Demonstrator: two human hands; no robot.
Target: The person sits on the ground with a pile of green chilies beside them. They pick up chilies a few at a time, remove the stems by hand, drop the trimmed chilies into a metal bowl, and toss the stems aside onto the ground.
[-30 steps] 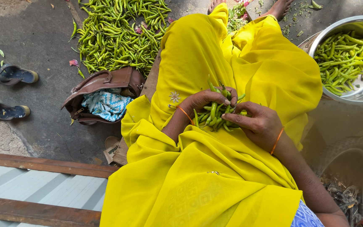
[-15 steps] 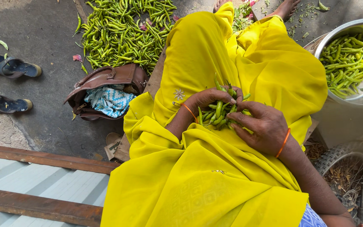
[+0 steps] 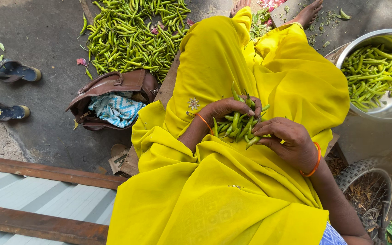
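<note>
Right now, from where I stand:

Left hand: the left hand (image 3: 225, 109) sits just above the middle of the frame, fingers curled down over a bunch of slim green chilli peppers (image 3: 237, 126), gripping them from above.
Right hand: the right hand (image 3: 289, 138) lies just right of the bunch, fingers bent inward, fingertips pinching one chilli at the bunch's lower edge.
Chillies in hand: they rest on the lap, between the two hands, against the bright yellow cloth (image 3: 214, 190) that fills the centre and bottom of the frame.
Wrists: a thin orange bangle (image 3: 203, 121) on the left, a thicker orange bangle (image 3: 316, 161) on the right.
Upper middle: a broad heap of loose green chillies (image 3: 132, 34) on the grey ground.
Upper right: a round steel bowl (image 3: 389, 106) partly filled with more green chillies.
Left of the lap: an open brown leather handbag (image 3: 114, 86) with blue-and-white patterned cloth inside.
Far left: two dark sandals (image 3: 10, 71), well apart from the bag.
Lower right: part of a spoked wheel (image 3: 368, 181).
</note>
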